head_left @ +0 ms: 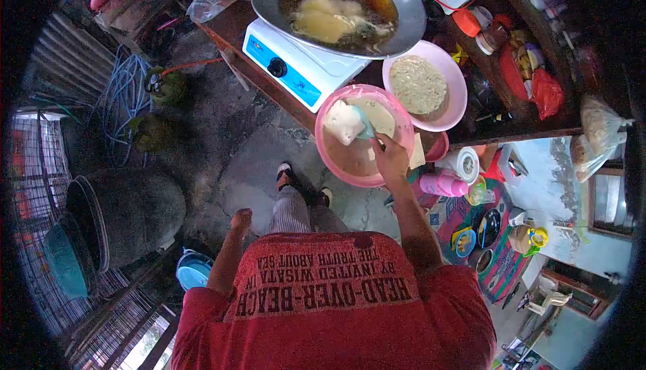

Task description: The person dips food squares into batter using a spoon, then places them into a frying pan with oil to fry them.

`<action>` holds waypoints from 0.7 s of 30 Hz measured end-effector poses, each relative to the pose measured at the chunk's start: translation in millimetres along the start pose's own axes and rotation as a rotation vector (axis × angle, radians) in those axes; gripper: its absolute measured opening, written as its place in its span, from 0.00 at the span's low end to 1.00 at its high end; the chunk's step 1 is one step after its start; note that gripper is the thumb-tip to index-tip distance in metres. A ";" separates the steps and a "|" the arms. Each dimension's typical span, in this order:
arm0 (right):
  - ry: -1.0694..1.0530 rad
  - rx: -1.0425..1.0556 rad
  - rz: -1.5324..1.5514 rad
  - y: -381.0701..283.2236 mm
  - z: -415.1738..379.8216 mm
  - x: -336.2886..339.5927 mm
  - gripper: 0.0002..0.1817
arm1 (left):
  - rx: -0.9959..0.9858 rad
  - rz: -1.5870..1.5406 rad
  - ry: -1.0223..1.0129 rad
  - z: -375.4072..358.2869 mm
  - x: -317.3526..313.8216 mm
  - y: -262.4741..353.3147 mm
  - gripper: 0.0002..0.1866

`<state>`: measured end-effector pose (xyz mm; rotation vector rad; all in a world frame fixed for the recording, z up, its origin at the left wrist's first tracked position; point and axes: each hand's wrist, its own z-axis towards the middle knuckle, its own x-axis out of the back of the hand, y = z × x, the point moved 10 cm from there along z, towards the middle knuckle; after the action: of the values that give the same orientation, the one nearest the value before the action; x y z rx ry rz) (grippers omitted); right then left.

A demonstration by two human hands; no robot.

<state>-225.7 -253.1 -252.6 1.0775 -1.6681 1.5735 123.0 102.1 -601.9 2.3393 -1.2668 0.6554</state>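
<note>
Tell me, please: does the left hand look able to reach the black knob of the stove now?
Probably yes. The left hand appears empty, and no object blocks the way to the black knob on the front of the white stove, though a forward stretch seems needed.

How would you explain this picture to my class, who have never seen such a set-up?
There is no machine: a person works with bare hands. The single picture comes from a camera worn on the head, looking down, so the person's red shirt fills the bottom. On the table stand a white stove, carrying a wide pan of dark liquid and pale food, and a pale pink bowl of lumpy mixture. The right hand holds a greenish utensil in a pink basin of whitish mixture. Nothing shows in the left hand.
</note>
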 end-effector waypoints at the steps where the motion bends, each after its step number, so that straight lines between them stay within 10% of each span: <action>1: 0.001 0.000 0.001 6.0 3.0 -4.6 0.15 | -0.072 -0.016 0.105 -1.6 5.8 5.2 0.15; 6: -0.137 0.068 0.230 25.2 15.5 -21.3 0.17 | -0.125 0.079 0.088 7.0 5.9 11.3 0.14; 8: -0.170 0.040 0.265 26.1 14.8 -13.3 0.17 | -0.103 -0.855 0.420 36.5 -18.2 -39.5 0.13; 17: -0.375 -0.008 0.527 41.2 24.8 58.1 0.17 | -0.018 -0.823 0.262 48.3 -15.3 -38.7 0.13; 21: -0.353 -0.168 0.639 14.6 45.1 130.0 0.17 | -0.237 -0.306 0.204 25.4 21.7 -3.4 0.10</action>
<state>-297.5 -318.3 -153.8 0.8050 -2.5191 1.6249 141.6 75.5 -610.4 2.1458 -0.8263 0.5887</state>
